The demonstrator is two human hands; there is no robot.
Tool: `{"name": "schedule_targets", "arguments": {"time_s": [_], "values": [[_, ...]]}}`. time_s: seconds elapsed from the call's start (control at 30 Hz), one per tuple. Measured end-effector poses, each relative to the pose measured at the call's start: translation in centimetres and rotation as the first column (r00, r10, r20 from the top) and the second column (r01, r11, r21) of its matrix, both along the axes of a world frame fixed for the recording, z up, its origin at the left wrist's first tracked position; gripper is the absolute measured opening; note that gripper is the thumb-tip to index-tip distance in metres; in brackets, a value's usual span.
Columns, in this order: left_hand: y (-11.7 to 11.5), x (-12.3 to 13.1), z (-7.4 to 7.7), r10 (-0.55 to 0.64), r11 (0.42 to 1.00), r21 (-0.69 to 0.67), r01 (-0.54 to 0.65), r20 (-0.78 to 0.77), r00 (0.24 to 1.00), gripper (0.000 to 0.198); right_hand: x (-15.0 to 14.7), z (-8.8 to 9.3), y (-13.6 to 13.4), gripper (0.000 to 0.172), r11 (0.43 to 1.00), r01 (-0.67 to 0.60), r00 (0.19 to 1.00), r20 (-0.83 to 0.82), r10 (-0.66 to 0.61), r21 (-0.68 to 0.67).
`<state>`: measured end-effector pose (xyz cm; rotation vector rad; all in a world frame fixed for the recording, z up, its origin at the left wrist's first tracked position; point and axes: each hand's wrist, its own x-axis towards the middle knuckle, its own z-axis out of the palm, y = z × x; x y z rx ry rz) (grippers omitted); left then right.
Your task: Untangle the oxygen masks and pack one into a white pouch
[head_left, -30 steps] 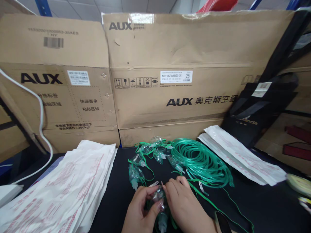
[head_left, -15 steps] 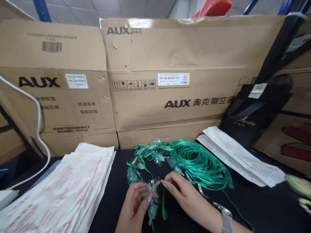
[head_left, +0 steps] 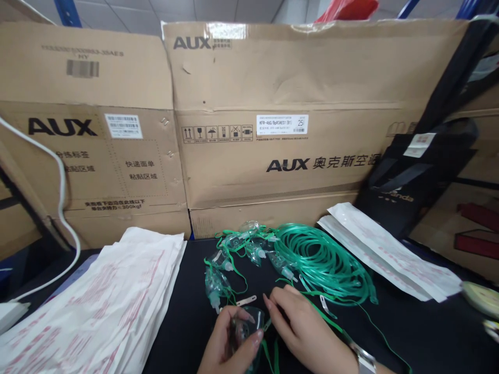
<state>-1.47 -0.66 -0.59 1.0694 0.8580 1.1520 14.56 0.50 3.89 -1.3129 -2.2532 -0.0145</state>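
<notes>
My left hand [head_left: 230, 345] grips a clear green-tinted oxygen mask [head_left: 247, 324] low at the frame's bottom centre, thumb across its front. My right hand [head_left: 298, 327] rests beside it, fingertips touching the mask's edge and its green elastic strap [head_left: 273, 353]. Just beyond my hands lie several more masks [head_left: 234, 254] with green straps, and a small metal nose clip [head_left: 245, 300]. A coil of green tubing [head_left: 323, 262] sits to their right on the black table [head_left: 429, 332].
A stack of white paper pouches with red print [head_left: 109, 301] lies at the left; two more pouches [head_left: 385, 252] at the right. Large AUX cardboard boxes [head_left: 280, 119] wall off the back. A black bag [head_left: 417, 171] leans at the right. A white cable [head_left: 62, 197] hangs left.
Both hands have dropped lower in the frame with the mask. The right hand has shifted from pinching the mask's top to resting at its right edge.
</notes>
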Motion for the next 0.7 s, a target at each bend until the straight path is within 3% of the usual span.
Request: {"name": "schedule_targets", "arguments": {"time_s": [0.23, 0.43, 0.57, 0.7], "values": [[0.1, 0.3, 0.4, 0.021, 0.996, 0.089, -0.021, 0.007, 1.000, 0.032, 0.5, 1.3, -0.5, 0.027, 0.939, -0.166, 0.979, 0.164, 0.120, 0.302], [-0.5, 0.4, 0.6, 0.021, 0.992, 0.123, -0.026, 0.047, 0.999, 0.033, 0.4, 1.4, -0.8, 0.026, 0.905, -0.250, 0.951, 0.264, 0.162, 0.344], [-0.6, 0.1, 1.1, 0.120, 0.983, 0.138, -0.121, 0.014, 0.993, 0.029, 0.1, 1.3, -0.9, 0.024, 0.955, -0.169, 0.981, 0.132, 0.141, 0.243], [-0.7, 0.1, 1.1, 0.090, 0.982, 0.165, -0.093, 0.029, 0.996, 0.026, 0.1, 0.9, -0.6, 0.024, 0.996, -0.071, 0.991, -0.113, 0.064, -0.058]]}}
